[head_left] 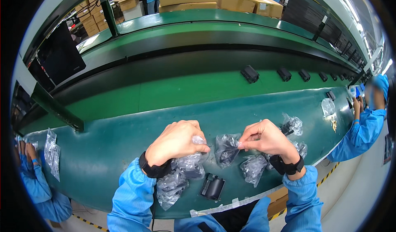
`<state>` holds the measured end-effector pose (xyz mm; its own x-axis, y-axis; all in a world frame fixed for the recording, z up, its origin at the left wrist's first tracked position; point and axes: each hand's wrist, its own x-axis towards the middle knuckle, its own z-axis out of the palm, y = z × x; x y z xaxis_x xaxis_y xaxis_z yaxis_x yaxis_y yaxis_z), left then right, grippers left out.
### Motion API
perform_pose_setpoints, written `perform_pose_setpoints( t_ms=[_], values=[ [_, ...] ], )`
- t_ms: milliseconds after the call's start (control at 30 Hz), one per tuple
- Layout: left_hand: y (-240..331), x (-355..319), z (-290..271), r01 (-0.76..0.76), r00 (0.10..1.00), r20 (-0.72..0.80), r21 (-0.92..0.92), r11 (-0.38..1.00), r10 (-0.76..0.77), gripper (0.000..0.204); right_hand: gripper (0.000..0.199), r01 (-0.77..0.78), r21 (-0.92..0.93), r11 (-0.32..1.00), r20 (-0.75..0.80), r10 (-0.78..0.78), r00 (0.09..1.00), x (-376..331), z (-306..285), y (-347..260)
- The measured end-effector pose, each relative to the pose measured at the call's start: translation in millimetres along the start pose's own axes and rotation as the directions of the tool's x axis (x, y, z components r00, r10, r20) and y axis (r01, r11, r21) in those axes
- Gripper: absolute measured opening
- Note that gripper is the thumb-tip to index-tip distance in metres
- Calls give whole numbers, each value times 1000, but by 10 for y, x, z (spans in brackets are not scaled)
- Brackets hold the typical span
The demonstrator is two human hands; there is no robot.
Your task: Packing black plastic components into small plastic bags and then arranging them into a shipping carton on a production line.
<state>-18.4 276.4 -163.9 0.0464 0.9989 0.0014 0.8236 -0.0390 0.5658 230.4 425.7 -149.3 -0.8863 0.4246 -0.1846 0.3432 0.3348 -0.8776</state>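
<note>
Plastic bag (pixel 226 150) well inside table edge (pixel 222 208)

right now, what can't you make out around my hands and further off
All in the head view:
Left hand: its back hides the palm and most of its grip.
Dark part between the hands: crinkled clear bag obscures its outline.
Farthest black units in the row: too small for detail.
Co-worker at left: partly cut off by dark rim.

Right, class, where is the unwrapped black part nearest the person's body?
In the head view, the black part sits low, near the middle, on the green bench close to its taped front edge, just right of a crumpled plastic bag.
</note>
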Motion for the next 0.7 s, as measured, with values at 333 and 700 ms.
perform_pose_setpoints(
  t_ms=[333, 700],
  values=[
    [81, -65, -259, -142, 979, -183, -304, 942, 89, 7, 11, 152, 319, 936, -269, -65, 961, -135, -17, -229],
    [160, -61, 187, 124, 992, -28, 183, 975, -121, 39, 7, 350, 140, 926, -528, -228, 818, -111, -9, -457]
  ],
)
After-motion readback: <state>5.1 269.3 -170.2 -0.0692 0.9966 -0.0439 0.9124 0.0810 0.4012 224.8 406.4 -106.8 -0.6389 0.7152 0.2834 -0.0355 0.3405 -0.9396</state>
